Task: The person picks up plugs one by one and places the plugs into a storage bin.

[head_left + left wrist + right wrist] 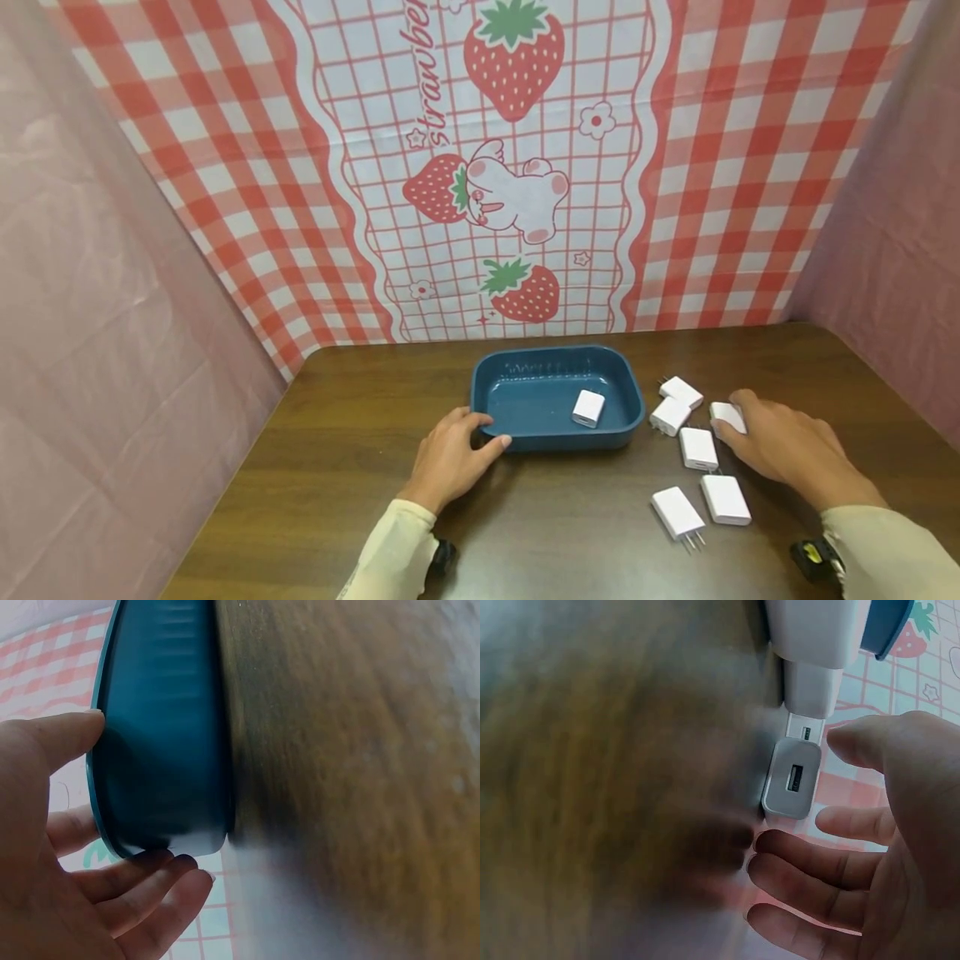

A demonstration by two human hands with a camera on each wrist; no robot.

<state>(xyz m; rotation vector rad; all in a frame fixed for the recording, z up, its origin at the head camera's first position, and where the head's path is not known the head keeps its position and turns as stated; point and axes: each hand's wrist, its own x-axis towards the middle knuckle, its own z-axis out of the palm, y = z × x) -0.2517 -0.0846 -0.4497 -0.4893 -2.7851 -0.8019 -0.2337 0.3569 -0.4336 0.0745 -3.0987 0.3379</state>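
Observation:
A blue rectangular plastic basin (558, 442) stands on the table, with one white USB charger (588, 408) lying inside near its right end. My left hand (448, 458) holds the basin's left end, thumb on the front rim and fingers around the corner. In the left wrist view the thumb presses the basin's edge (161, 750). My right hand (783, 446) reaches around another white charger (726, 417) on the table. In the right wrist view, that hand's thumb and fingers are spread about a charger (793, 780) with its USB port showing, and gaps are visible between them.
Several white chargers lie right of the basin: two close together (670, 415) at the back, one (699, 448) in the middle, and two nearer the front, one with its prongs (693, 542) showing. A strawberry-patterned cloth (517, 283) hangs behind the wooden table (337, 467).

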